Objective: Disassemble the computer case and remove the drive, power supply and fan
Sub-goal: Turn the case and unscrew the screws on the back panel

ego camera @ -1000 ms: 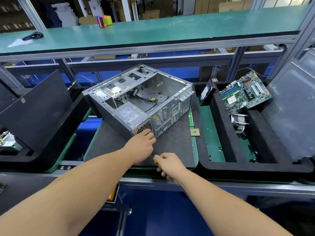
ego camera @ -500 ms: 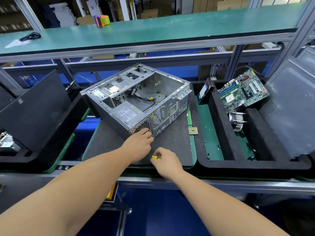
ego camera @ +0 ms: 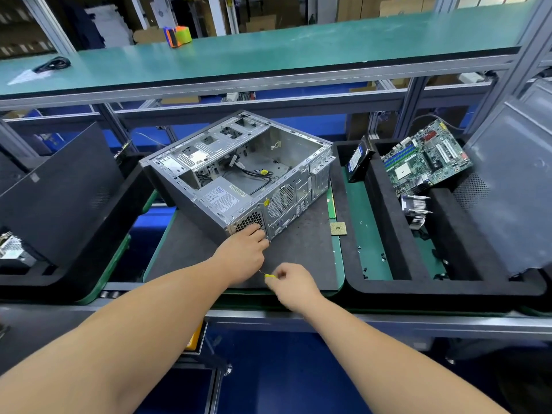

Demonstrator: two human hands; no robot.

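A dark mat (ego camera: 191,249) carries the open computer case (ego camera: 239,174) and a chip (ego camera: 338,228).

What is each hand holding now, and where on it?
Right hand grips the screwdriver by its yellow handle. Left hand rests at the case's rear corner; whether it pinches anything cannot be told.

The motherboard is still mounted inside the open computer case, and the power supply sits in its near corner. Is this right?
Not quite. The head view shows the motherboard already out, leaning in the black foam tray to the right of the computer case. The power supply does sit in the near corner.
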